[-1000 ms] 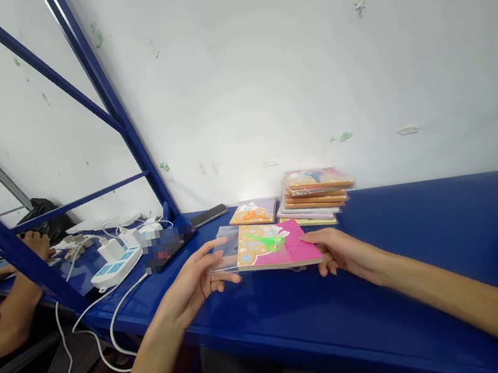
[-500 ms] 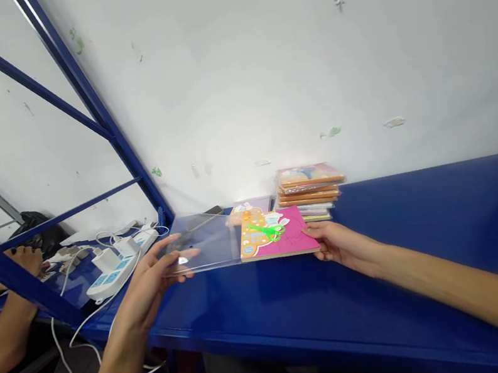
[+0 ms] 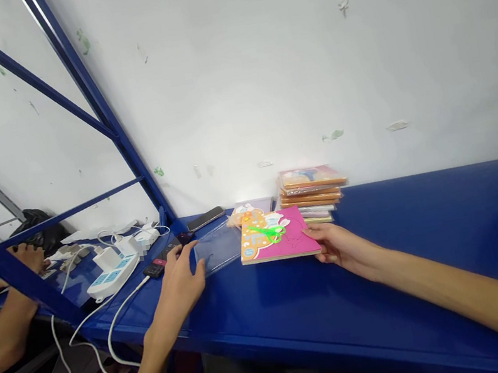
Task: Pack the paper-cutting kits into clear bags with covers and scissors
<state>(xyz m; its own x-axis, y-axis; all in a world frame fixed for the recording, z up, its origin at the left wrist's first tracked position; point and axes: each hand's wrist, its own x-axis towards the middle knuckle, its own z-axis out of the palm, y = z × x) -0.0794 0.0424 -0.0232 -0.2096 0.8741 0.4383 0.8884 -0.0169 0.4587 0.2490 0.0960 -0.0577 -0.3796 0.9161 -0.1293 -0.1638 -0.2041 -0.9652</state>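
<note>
My right hand [image 3: 332, 242] grips the right edge of a pink and orange booklet [image 3: 289, 242], thumb on top and fingers beneath. A pair of small bright green scissors [image 3: 269, 232] lies on its cover. To the left, a clear plastic sleeve [image 3: 218, 247] lies on the desk, its right end close to the booklet. My left hand [image 3: 183, 283] is at the sleeve's left end, thumb and fingers apart, with nothing gripped between them. Whether its fingertips touch the sleeve I cannot tell.
Behind the booklet stands a stack of wrapped booklets [image 3: 311, 189], with another booklet [image 3: 252, 208] beside it. A black phone [image 3: 205, 218] lies near the wall. Left are a power strip [image 3: 116, 277], cables and a blue frame [image 3: 126, 150]. Another person's arm [image 3: 16, 321] rests at far left.
The clear sleeve, held up by my left hand before, now lies lower on the desk, and the left hand has let go and shifted right. The right hand keeps the booklet nearly still.
</note>
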